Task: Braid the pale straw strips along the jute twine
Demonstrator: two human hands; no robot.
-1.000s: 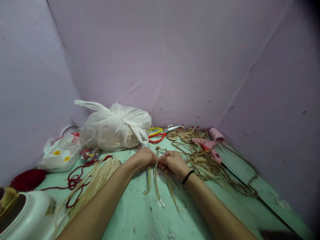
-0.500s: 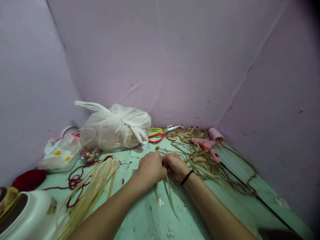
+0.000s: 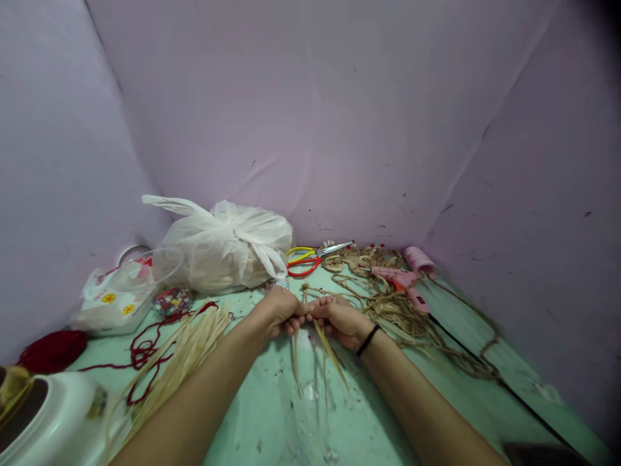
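Both hands meet over the middle of the green table. My left hand is closed in a pinch on thin straw-coloured fibre strips, and their loose ends hang down below the fingers. My right hand, with a black band at the wrist, pinches the same strips right beside it. Just beyond the fingertips a knotted top of brown twine shows. The fingers hide where the strips cross. To the left lies a bundle of flat pale strips.
At the back stand a tied white plastic bag and red-yellow scissors. On the right are tangled jute twine, a pink glue gun with black cord and a pink spool. Dark red yarn and a white container sit left.
My left hand has turned and shifted slightly left, so its fingertips now show. The hanging strip ends have spread apart. My right hand stays nearly in place.
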